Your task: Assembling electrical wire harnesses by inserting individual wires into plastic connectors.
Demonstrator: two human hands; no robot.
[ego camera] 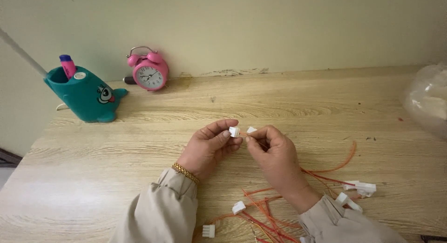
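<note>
Two small white plastic connectors were held above the middle of the wooden table (288, 98), just beside each other. One blocky connector (234, 131) was pinched between thumb and fingers of the left hand (209, 147), and the second connector (251, 130) was gripped in the closed fingertips of the right hand (274, 154); whether the two pieces touched could not be told. Thin red and orange wires (326, 175) were spread in loose curves on the table under the right wrist. At least five more white connectors (239, 207) were counted among them. The table surface was pale, with a visible grain. At the back, one teal whale-shaped holder (86, 96) with a pink marker (68, 66) was seen, and one pink round alarm clock (149, 75). A clear crinkled plastic bag (428, 98) lay at the right edge.
</note>
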